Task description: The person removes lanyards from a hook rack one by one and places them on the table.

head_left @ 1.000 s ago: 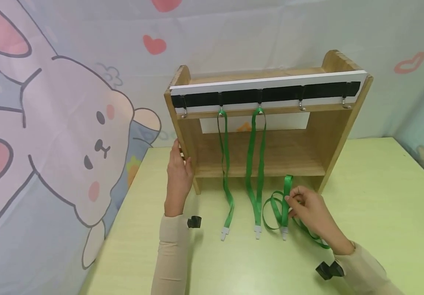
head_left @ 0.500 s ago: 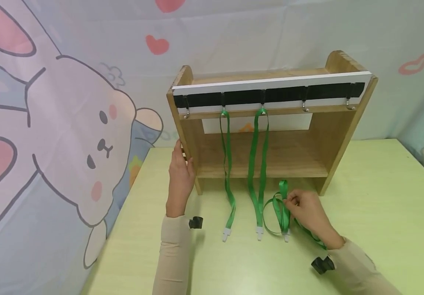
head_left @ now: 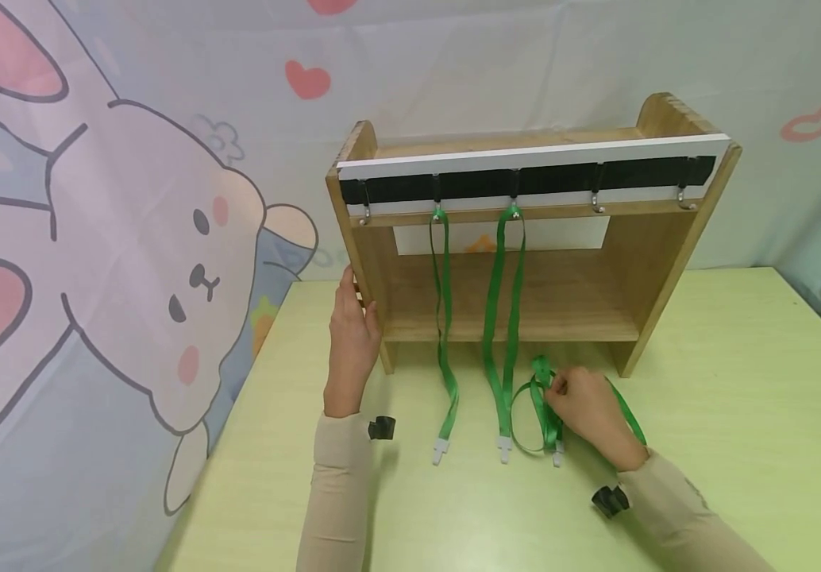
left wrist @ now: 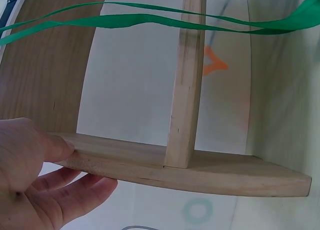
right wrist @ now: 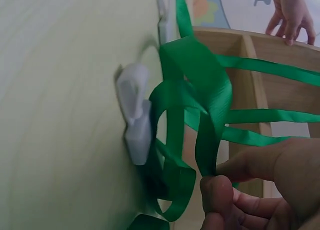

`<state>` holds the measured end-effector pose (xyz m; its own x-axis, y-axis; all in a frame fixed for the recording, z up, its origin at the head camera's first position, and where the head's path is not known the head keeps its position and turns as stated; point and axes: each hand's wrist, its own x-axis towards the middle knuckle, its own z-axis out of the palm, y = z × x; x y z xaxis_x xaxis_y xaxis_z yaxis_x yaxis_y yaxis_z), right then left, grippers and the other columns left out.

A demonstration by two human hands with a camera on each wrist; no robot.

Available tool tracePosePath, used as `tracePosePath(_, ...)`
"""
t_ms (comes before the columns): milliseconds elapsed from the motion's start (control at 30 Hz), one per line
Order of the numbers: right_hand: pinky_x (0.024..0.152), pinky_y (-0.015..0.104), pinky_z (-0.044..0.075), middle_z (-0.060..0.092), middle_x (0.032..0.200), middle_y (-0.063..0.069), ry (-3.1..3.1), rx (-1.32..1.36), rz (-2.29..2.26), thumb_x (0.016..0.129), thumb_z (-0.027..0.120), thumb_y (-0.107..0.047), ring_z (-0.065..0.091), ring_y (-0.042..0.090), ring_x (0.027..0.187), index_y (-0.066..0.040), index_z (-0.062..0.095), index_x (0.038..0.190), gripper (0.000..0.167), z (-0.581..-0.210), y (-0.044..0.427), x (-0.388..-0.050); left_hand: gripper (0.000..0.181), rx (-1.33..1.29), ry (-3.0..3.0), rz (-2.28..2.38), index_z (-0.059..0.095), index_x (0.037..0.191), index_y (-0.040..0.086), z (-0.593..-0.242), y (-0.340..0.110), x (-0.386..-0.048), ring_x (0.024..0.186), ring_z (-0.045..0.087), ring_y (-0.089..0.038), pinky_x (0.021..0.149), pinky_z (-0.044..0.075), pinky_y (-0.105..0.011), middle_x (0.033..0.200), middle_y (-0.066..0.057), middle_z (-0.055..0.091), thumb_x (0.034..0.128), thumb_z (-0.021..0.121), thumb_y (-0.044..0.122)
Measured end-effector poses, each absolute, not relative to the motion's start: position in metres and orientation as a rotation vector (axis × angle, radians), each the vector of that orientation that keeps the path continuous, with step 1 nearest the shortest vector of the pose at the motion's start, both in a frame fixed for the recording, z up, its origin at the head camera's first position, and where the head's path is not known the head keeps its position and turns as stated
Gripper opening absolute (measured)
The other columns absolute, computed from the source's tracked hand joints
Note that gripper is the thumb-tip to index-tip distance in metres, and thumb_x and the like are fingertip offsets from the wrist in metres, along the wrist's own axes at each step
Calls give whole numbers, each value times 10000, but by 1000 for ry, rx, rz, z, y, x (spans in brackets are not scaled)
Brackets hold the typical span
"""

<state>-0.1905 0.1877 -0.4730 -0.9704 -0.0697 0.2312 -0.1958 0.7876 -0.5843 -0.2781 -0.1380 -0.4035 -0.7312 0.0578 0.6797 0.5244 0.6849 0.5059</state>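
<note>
Green lanyard (right wrist: 212, 80) strap was pinched in the fingertips of the right hand (head_left: 589, 409), low before the wooden rack (head_left: 510, 306), its loops bunched and its pale clip (head_left: 557, 454) turned toward the person; whether that clip touched the table (head_left: 725, 429) I could not tell. Holding the strap away from the clip probably left the loops loose enough to spread. Another green strap (head_left: 628, 409) showed beyond the right wrist, though whether it belonged to the same piece was unclear. The left hand (head_left: 353, 342) gripped the front of the left side panel (left wrist: 240, 180), thumb to the inner face and fingers outside, presumably to steady the light frame. Just left of the bunched loops, the middle lanyard (head_left: 491, 318) hung from the centre hook (head_left: 515, 211), and the left lanyard (head_left: 446, 262) from the hook beside it, one to a hook, likely to keep the straps apart. That left tight room on the left, where the loops nearly met the middle strap. The fourth hook (head_left: 598, 202), far-right hook (head_left: 685, 199) and far-left hook (head_left: 365, 210) bore nothing. Above the right hand, the way up to the fourth hook passed the shelf's front edge with no strap crossing it. Rightward, the tabletop ran well past the rack; behind, it ended at the printed cloth (head_left: 453, 71).
</note>
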Motion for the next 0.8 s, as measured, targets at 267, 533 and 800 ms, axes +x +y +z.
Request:
tracePosePath(267,455,283,367,509,587,-5,-2808,157,909,829,662,-17,456,148,505,-86,575,645,215,-480,185,-192,588,-444,-2250,-936,261,1489,-78,-404,-139,-278,998,622,-446,785,590,-475,1216,-319,511,984,561,-94)
tracePosePath(533,439,277,357,516,603,4,-2890,93,902,870,667,-78,461,152,513,-76,607,711,170,-478,184,-190,587,-445,-2250,-933,258,1494,-72,-403,-138,-279,1020,622,-444,794,593,-471,1223,-317,509,989,557,-87)
tracePosePath(800,434,288,357,539,610,1,-2890,69,869,876,693,-135,461,156,522,-63,652,775,131,-480,187,-188,588,-430,-2269,-945,254,1502,-57,-401,-138,-277,1020,627,-442,790,596,-466,1231,-315,508,995,552,-78)
